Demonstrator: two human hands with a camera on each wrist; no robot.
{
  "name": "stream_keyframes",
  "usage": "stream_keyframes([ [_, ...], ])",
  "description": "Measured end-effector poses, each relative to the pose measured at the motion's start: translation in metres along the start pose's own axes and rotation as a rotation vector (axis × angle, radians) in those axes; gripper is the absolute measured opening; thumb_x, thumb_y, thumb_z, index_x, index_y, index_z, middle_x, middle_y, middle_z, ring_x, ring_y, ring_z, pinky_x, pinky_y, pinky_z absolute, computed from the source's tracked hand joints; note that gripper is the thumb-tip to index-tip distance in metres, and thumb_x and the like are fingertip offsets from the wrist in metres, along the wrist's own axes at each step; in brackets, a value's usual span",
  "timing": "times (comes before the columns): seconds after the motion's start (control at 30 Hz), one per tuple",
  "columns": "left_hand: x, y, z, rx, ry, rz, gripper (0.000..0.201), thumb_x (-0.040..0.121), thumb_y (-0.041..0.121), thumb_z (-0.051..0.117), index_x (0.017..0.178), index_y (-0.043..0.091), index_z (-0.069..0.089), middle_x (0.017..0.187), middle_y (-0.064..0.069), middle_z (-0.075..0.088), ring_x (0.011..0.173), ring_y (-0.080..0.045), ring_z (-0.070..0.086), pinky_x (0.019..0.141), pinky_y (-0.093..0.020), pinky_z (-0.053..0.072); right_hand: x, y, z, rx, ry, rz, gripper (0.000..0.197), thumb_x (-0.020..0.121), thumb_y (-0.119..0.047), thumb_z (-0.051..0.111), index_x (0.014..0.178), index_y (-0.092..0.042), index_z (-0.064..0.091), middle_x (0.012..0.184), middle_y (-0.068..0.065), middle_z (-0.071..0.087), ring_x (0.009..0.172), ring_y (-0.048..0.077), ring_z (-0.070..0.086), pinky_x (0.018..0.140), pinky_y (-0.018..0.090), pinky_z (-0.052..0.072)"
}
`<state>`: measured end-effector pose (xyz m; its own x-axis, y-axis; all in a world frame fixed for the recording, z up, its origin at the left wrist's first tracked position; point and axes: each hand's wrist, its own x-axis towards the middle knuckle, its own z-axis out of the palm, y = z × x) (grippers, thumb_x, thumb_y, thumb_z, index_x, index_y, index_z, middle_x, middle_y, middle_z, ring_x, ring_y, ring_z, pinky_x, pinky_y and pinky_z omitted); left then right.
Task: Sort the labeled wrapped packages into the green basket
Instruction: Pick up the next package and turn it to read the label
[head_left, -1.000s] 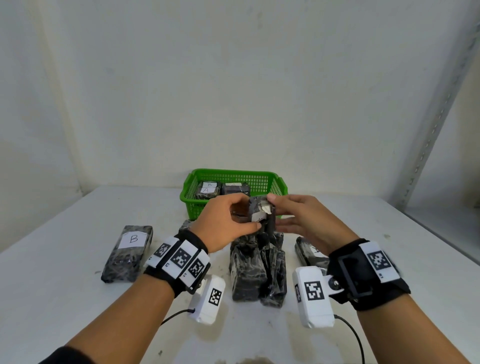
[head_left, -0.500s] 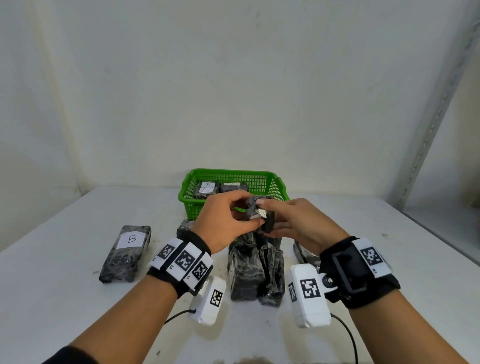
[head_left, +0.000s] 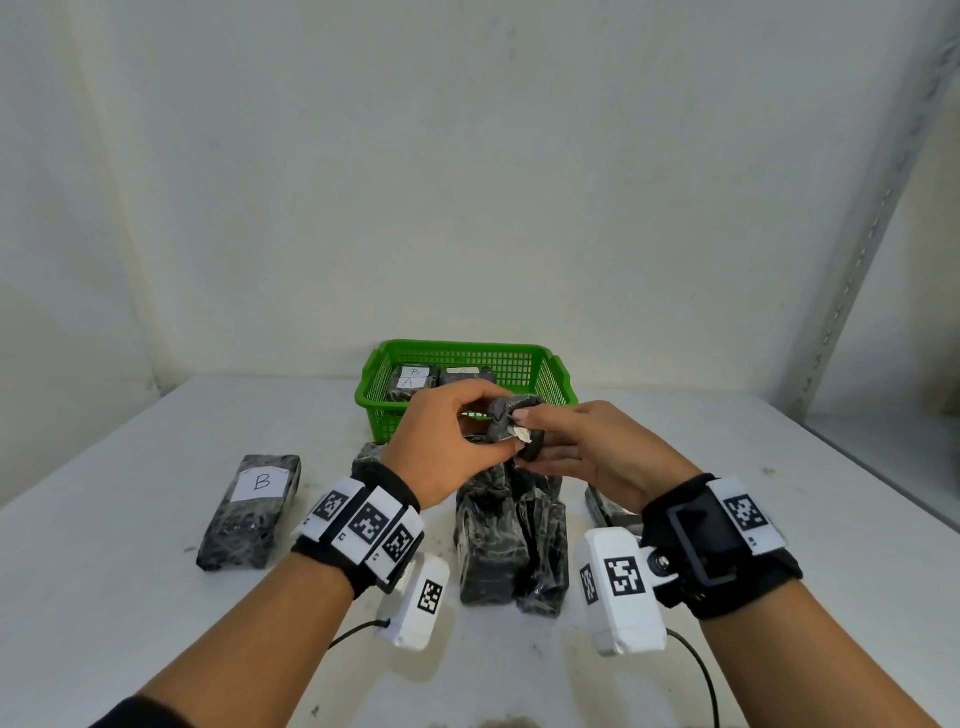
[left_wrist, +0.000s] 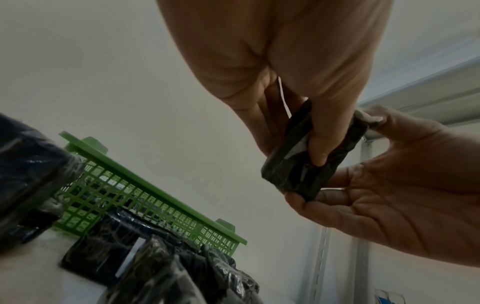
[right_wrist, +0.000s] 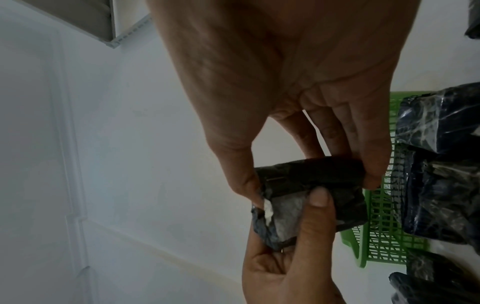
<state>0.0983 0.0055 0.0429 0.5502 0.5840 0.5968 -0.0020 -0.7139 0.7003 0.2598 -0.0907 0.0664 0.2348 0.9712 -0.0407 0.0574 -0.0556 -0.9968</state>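
Nearest us, both hands work one small wrapped package (head_left: 511, 423) held in the air just in front of the green basket (head_left: 524, 356). Our left hand (head_left: 441, 441) grips it w/ thumb and curled fingers; our right hand (head_left: 587, 457) pinches its other end, thumb on a torn white bit of label or wrap. The writing can't be read, prob. crumpled.

Below the hands, in front of the basket, dark packages (head_left: 511, 540) stand or lean together on the surface (head_left: 130, 623); we count approx. two, maybe three, as the wrap blurs their edges. Left of the basket and nearer us lies one package marked B (head_left: 252, 512), flat, apart from the rest. Another package (head_left: 371, 460) peeks out behind our left wrist, and one more (head_left: 605, 506) behind our right wrist.

Farthest, the basket holds two packages (head_left: 439, 382) side by side, labels up; a B and an A show on the left one.

So: two in, one in hand not yet placed, and approx. five left outside. We judge the job under half done.
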Motion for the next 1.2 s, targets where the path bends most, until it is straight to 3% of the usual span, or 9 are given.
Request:
stream_keyframes([
  [0.2, 0.000, 0.002, 0.001, 0.011, -0.018, 0.034, 0.042, 0.069, 0.010, 0.086, 0.107, 0.021, 0.071, 0.100, 0.008, 0.073, 0.093, -0.004, 0.070, 0.083, -0.020, 0.058, 0.002, 0.001, 0.001, -0.019, 0.004, -0.019, 0.032, 0.090, -0.026, 0.079, 0.109, 0.000, 0.078, 0.111, 0.023, 0.078, 0.108, 0.039, 0.074, 0.098, 0.036, 0.060],
  [0.4, 0.003, 0.003, -0.003, 0.067, 0.015, 0.063, 0.040, 0.070, 0.008, 0.084, 0.107, 0.018, 0.073, 0.099, 0.009, 0.072, 0.090, 0.000, 0.068, 0.079, -0.010, 0.053, 0.001, -0.001, -0.001, 0.038, -0.069, -0.011, 0.030, 0.093, -0.022, 0.075, 0.115, -0.002, 0.075, 0.115, 0.019, 0.078, 0.109, 0.032, 0.075, 0.100, 0.034, 0.059],
  [0.53, 0.002, 0.002, -0.004, 0.050, 0.009, 0.062, 0.042, 0.071, 0.012, 0.085, 0.110, 0.019, 0.071, 0.102, 0.010, 0.071, 0.093, -0.001, 0.068, 0.082, -0.016, 0.056, 0.000, -0.001, -0.003, 0.061, -0.058, -0.052, 0.026, 0.093, -0.016, 0.075, 0.112, 0.001, 0.075, 0.111, 0.019, 0.079, 0.108, 0.030, 0.076, 0.089, 0.027, 0.062],
  [0.73, 0.000, 0.001, -0.007, -0.087, -0.090, 0.019, 0.055, 0.076, 0.033, 0.083, 0.126, 0.023, 0.063, 0.123, 0.009, 0.066, 0.117, -0.005, 0.061, 0.098, -0.030, 0.054, 0.005, 0.004, -0.012, 0.035, 0.007, -0.172, 0.045, 0.086, -0.003, 0.079, 0.129, -0.009, 0.068, 0.119, 0.008, 0.077, 0.112, 0.025, 0.074, 0.098, 0.037, 0.059],
  [0.83, 0.002, -0.004, -0.008, -0.117, -0.133, -0.071, 0.069, 0.071, 0.055, 0.079, 0.131, 0.028, 0.058, 0.129, 0.010, 0.063, 0.123, -0.005, 0.058, 0.103, -0.037, 0.050, 0.001, 0.001, -0.016, -0.036, -0.038, -0.189, 0.056, 0.085, -0.004, 0.080, 0.137, -0.016, 0.063, 0.128, -0.001, 0.071, 0.110, 0.014, 0.075, 0.090, 0.028, 0.061],
  [0.9, 0.003, -0.005, -0.007, -0.106, -0.173, -0.128, 0.078, 0.069, 0.061, 0.076, 0.136, 0.029, 0.054, 0.131, 0.012, 0.062, 0.123, -0.002, 0.058, 0.105, -0.036, 0.049, 0.001, 0.001, -0.019, -0.054, -0.055, -0.208, 0.069, 0.078, -0.013, 0.084, 0.143, -0.016, 0.059, 0.136, 0.001, 0.067, 0.112, 0.016, 0.074, 0.090, 0.028, 0.060],
  [0.97, 0.004, -0.003, -0.007, -0.110, -0.204, -0.158, 0.075, 0.074, 0.054, 0.076, 0.139, 0.027, 0.052, 0.131, 0.013, 0.062, 0.121, 0.001, 0.058, 0.107, -0.034, 0.048, 0.000, 0.003, -0.022, -0.057, -0.069, -0.213, 0.075, 0.075, -0.021, 0.086, 0.144, -0.016, 0.058, 0.140, 0.002, 0.066, 0.116, 0.017, 0.073, 0.092, 0.030, 0.060],
  [1.07, 0.004, -0.005, -0.009, -0.173, -0.202, -0.192, 0.064, 0.079, 0.027, 0.080, 0.138, 0.022, 0.055, 0.129, 0.008, 0.065, 0.119, -0.004, 0.061, 0.106, -0.038, 0.048, -0.001, 0.004, -0.023, 0.045, -0.096, -0.180, 0.074, 0.077, -0.027, 0.087, 0.142, -0.010, 0.059, 0.136, 0.008, 0.069, 0.113, 0.021, 0.073, 0.087, 0.029, 0.060],
  [1.2, 0.001, -0.008, -0.006, -0.227, -0.168, -0.162, 0.073, 0.070, 0.020, 0.087, 0.136, 0.023, 0.055, 0.129, 0.005, 0.065, 0.123, -0.008, 0.060, 0.105, -0.041, 0.049, -0.004, -0.003, -0.018, 0.120, -0.049, -0.034, 0.046, 0.092, -0.035, 0.071, 0.129, -0.008, 0.069, 0.127, 0.015, 0.073, 0.101, 0.032, 0.075, 0.077, 0.031, 0.062],
])
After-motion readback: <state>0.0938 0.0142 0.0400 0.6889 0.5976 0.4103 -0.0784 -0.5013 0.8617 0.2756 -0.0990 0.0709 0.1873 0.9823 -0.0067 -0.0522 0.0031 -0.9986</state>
